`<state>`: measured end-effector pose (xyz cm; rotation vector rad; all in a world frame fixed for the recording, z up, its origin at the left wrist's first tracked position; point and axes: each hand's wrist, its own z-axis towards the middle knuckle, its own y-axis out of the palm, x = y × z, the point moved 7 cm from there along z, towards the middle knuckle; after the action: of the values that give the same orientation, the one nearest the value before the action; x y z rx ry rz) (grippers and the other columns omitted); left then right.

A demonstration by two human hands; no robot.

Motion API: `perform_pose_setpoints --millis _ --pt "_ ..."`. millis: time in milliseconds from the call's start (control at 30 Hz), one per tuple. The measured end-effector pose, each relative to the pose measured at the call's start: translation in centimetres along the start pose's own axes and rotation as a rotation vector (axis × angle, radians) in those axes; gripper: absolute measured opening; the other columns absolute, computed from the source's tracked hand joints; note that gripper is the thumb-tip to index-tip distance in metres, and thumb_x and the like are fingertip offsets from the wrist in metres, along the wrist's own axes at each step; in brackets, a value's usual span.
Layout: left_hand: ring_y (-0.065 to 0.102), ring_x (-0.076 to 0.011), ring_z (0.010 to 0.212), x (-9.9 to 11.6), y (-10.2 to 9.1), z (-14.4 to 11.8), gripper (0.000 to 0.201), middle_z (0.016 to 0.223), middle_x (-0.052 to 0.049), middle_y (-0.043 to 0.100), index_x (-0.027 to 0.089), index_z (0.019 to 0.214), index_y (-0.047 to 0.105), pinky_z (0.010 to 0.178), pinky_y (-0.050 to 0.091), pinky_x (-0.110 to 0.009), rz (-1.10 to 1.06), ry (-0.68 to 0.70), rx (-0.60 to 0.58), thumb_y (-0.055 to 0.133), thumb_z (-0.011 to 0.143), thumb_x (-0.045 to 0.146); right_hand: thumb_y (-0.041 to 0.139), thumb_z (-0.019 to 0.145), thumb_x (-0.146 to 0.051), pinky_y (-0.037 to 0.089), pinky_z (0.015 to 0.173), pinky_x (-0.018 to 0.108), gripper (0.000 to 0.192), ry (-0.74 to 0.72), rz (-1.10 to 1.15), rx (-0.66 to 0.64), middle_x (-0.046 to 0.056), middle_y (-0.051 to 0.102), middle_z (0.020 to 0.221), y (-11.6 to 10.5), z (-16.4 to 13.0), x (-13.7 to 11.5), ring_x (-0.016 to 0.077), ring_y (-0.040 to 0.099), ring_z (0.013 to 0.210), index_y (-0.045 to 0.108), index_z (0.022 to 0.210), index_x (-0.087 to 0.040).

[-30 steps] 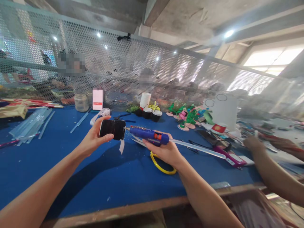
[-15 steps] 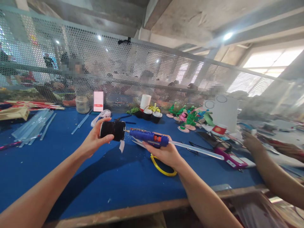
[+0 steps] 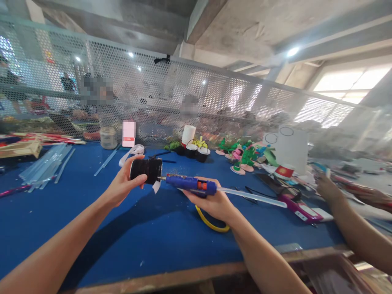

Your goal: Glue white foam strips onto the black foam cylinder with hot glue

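Observation:
My left hand (image 3: pixel 124 183) is closed round a small black cylinder (image 3: pixel 146 169), lying on its side in the air, with a white tab (image 3: pixel 157 187) hanging from its right end. In my right hand (image 3: pixel 211 200) is a blue hot glue gun (image 3: pixel 190 184), a long clear glue stick (image 3: pixel 254 197) sticking out of its back. The gun's metal nozzle is at the lower right rim of the cylinder; whether it touches I cannot tell. Under my right hand lie scissors with a yellow handle (image 3: pixel 211 223), partly hidden. Just behind the cylinder lies a white ribbon (image 3: pixel 134 151).
Loose glue sticks (image 3: pixel 45 165) lie at the left, near a clear jar (image 3: pixel 108 138) and a lit phone (image 3: pixel 128 132). Small black buckets (image 3: pixel 203 154) and green figures (image 3: pixel 246 157) stand behind. At the right are a purple device (image 3: pixel 301 210) and a co-worker's hand (image 3: pixel 327 185). A perforated screen (image 3: pixel 153 94) bounds the table.
The glue gun's nozzle has moved down along the cylinder's right rim. The cylinder has turned slightly in my left hand, and its white tab hangs at a different slant.

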<state>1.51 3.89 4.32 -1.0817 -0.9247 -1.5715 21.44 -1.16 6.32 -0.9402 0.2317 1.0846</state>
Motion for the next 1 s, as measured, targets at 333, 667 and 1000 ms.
perform_pose_setpoints --millis 333,667,1000 --pt "0.049 -0.0099 0.066 -0.3 0.1 0.0 0.056 0.09 -0.001 0.051 0.028 0.109 0.044 0.052 0.045 -0.02 -0.002 0.033 -0.075 0.07 0.06 0.029 0.057 0.067 -0.034 0.032 0.034 0.02 0.025 0.308 0.275 -0.002 -0.005 0.04 0.04 0.7 -0.3 1.6 0.0053 0.034 0.034 0.047 0.051 -0.017" --pt "0.051 -0.0123 0.068 -0.4 0.2 -0.1 0.056 0.089 0.0 0.055 0.032 0.108 0.048 0.055 0.045 -0.022 -0.012 0.021 -0.111 0.072 0.058 0.027 0.056 0.068 -0.036 0.037 0.038 0.021 0.027 0.354 0.264 0.007 -0.005 0.04 0.034 0.3 0.1 2.1 0.0062 0.037 0.033 0.047 0.05 -0.017" --pt "0.054 -0.0118 0.067 -0.3 0.2 -0.1 0.054 0.089 0.0 0.053 0.027 0.104 0.048 0.053 0.045 -0.022 -0.058 0.005 -0.042 0.072 0.057 0.033 0.056 0.067 -0.034 0.034 0.035 0.02 0.028 0.319 0.292 -0.014 -0.005 0.039 0.035 0.7 0.0 1.1 0.0054 0.034 0.032 0.045 0.047 -0.018"
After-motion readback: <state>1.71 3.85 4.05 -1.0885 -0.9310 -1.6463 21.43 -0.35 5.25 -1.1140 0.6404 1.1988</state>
